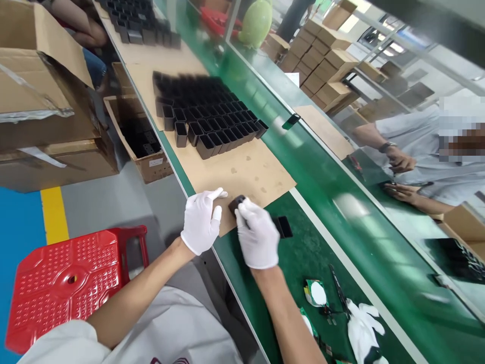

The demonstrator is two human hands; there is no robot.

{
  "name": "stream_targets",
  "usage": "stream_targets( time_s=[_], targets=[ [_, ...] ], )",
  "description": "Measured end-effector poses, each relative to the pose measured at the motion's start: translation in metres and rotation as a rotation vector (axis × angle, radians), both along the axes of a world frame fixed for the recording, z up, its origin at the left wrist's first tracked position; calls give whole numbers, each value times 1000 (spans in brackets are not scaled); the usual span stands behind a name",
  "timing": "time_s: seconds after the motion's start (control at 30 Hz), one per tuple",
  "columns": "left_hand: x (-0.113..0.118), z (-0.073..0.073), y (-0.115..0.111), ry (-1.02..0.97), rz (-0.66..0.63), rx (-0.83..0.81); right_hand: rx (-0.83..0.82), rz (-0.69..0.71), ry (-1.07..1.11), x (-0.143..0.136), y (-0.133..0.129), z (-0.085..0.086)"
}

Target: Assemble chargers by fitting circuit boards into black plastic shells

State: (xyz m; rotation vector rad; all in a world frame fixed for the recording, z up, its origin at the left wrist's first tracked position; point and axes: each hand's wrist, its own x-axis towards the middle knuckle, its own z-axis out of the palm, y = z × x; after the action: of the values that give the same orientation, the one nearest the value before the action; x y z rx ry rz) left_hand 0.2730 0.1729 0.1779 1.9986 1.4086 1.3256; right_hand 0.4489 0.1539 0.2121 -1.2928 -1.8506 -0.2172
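Note:
My right hand [257, 235], in a white glove, is closed around a small black plastic case [236, 203] over the front edge of the cardboard sheet. To its left, my white-gloved left hand [202, 220] holds nothing, its fingers stretched out and the thumb apart. Just right of my right hand, another black case [285, 226] lies on the green table, partly hidden by the glove. Beyond both hands, rows of open-topped black cases [223, 132] stand on the brown cardboard sheet [248, 174].
Circuit boards with white discs [317, 293], a dark thin tool [338, 285] and a spare white glove [364, 328] lie at the near right. The green conveyor belt [352, 237] runs alongside; a co-worker's hands [401, 162] are across it. A red stool [71, 278] and cartons [41, 116] stand left.

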Motion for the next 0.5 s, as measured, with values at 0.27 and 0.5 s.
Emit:
stream_targets(
  time_s=[0.27,0.5],
  targets=[
    [0,9,1,97,16,-62,-65,-34,111,-5,0,-8],
    [12,31,9,286,-117,-151,-191,-10,305,-9,0,5]
  ],
)
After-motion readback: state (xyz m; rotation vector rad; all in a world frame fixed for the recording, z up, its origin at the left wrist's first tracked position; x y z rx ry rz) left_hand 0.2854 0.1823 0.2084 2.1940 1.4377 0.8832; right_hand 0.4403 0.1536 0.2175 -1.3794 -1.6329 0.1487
